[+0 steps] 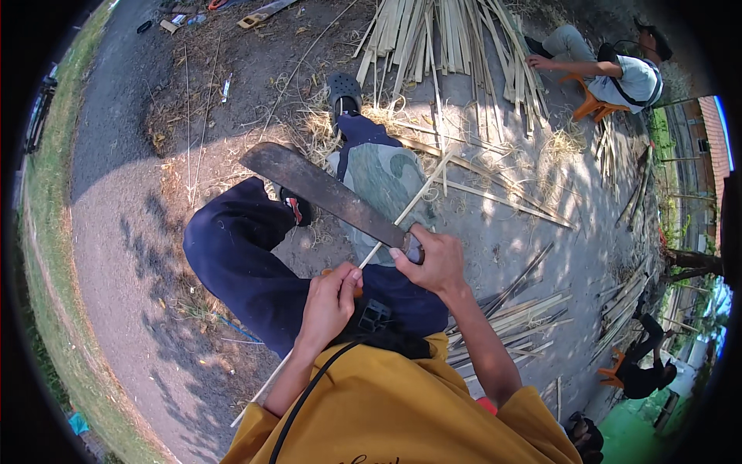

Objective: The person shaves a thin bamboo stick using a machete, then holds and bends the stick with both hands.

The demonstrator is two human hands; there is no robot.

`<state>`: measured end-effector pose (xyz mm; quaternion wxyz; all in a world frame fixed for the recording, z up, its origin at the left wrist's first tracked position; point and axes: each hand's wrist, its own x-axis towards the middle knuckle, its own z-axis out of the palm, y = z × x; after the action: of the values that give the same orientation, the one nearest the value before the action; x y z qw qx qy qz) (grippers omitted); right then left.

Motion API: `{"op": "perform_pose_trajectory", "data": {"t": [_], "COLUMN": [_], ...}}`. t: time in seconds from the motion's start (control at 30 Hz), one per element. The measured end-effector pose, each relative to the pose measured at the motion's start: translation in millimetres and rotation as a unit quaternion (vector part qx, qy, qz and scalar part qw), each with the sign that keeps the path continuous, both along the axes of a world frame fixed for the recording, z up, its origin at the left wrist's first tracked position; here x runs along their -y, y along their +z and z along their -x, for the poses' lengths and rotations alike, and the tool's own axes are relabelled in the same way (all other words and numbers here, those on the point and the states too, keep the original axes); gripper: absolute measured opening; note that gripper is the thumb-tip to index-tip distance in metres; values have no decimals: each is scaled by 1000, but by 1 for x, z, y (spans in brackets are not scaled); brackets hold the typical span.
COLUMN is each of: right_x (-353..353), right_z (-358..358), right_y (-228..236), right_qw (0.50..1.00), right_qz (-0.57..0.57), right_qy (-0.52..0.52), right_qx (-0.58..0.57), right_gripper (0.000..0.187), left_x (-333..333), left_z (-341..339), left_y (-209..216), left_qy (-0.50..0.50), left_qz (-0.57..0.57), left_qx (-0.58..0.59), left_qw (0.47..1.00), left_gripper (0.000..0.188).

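My right hand [434, 263] is closed round the handle of a machete [325, 185], whose broad dark blade points up and to the left. Against the blade near the handle lies a thin pale bamboo strip [421, 191], crossing it at an angle. My left hand [328, 304] pinches that strip lower down, and its tail runs back past my left forearm. A camouflage-patterned cloth [382, 179] covers my outstretched leg under the blade and strip.
Many split bamboo strips [433, 46] are heaped ahead, and another pile [514, 325] lies to my right. Curled shavings [317, 127] litter the ground. A handsaw [265, 13] lies far ahead. One person [618, 73] sits at the upper right, another [649, 371] at the lower right.
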<state>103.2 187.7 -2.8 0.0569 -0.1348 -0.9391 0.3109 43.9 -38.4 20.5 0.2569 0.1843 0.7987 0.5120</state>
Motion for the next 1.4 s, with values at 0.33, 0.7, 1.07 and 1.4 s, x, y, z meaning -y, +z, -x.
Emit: {"op": "perform_pose_trajectory", "data": {"t": [0.33,0.7,1.07,1.4], "right_x": [2,-5,7,9], "right_z": [0,1,-2,-3], "right_y": [-1,-2,3,-1], "right_qw": [1000,1000,999,1000], "right_qz": [-9,7,-50,-18], "right_qy": [-25,-18,16,-19], "right_qx": [-2,-4,13,-12], "right_gripper": [49,43,49,46], "left_x": [53,65,22,51], "left_z": [-23,-24,-12,-24], "left_y": [12,3,13,23], "left_qy": [0,-1,7,0], "left_qz": [47,10,21,49], "left_qx": [77,205,97,57], "left_qw": [996,979,995,997], "left_gripper": [22,27,22,16]}}
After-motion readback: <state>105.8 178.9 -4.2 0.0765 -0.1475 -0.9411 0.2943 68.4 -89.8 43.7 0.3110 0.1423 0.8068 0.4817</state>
